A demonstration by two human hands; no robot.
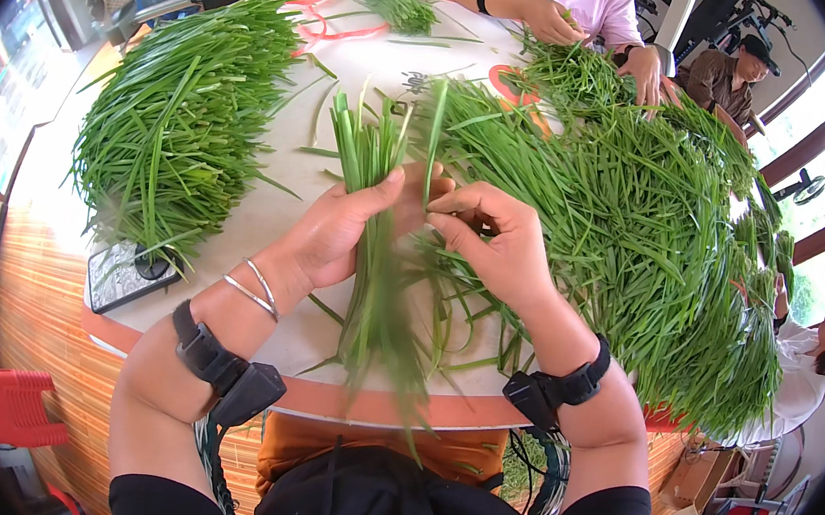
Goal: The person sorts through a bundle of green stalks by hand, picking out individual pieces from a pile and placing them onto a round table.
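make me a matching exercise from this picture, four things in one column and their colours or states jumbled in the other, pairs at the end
1. bangles
2. right hand
3. table
4. left hand

a. wrapped around a bunch of green stalks
b. white top, orange rim
c. silver
d. pinching a thin green stalk

Pairs: 1-c, 2-d, 3-b, 4-a

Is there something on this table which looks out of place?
Yes: a flat, shiny, dark-edged rectangular object, possibly a phone, lies on the white table, partly covered by the left pile of long green leaves. It looks odd among plants.
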